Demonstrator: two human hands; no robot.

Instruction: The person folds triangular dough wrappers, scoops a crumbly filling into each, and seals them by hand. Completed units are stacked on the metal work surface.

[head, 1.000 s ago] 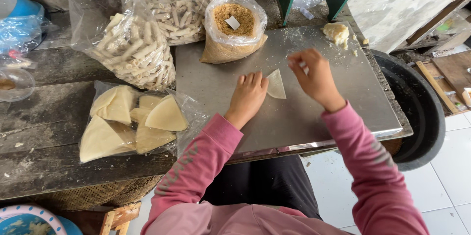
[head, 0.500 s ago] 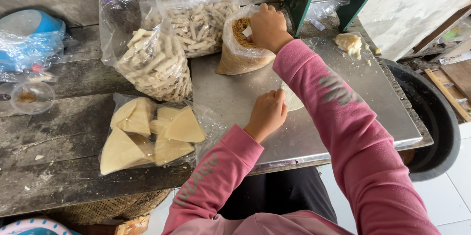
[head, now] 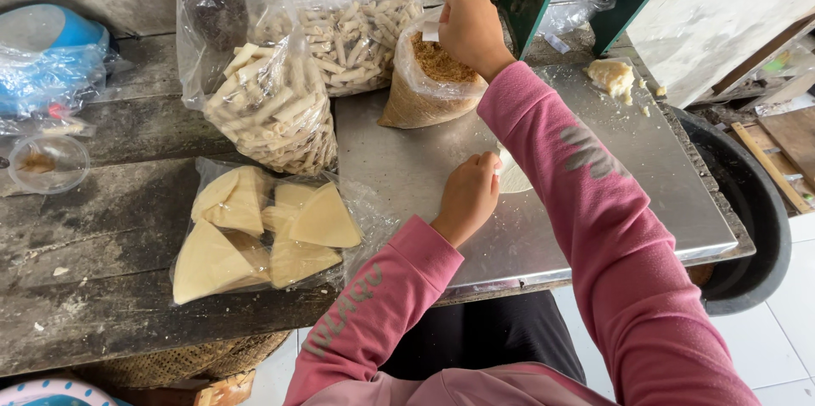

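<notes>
From the head camera, looking down, the right hand (head: 469, 28) is seen stretched far forward, closed in a pinch at the mouth of the open bag of brown crumbly filling (head: 431, 79); what the fingers pinch cannot be told, since the fingertips are hidden behind the knuckles. The left hand (head: 469, 196) is kept near the body, its fingers curled and pressed on the edge of a pale wrapper piece (head: 512, 177) that lies flat on the metal tray (head: 645, 160).

The wrapper piece is mostly hidden under the right forearm, so its long axis cannot be made out. It lies straight back toward the body from the filling bag, well apart from the right hand and touching the left, which is much the nearer of the two.

To the left, on the dark wooden table (head: 102, 236), a bag of triangular wrappers (head: 263, 232) and a bag of rolled sticks (head: 276, 113) are set.
</notes>
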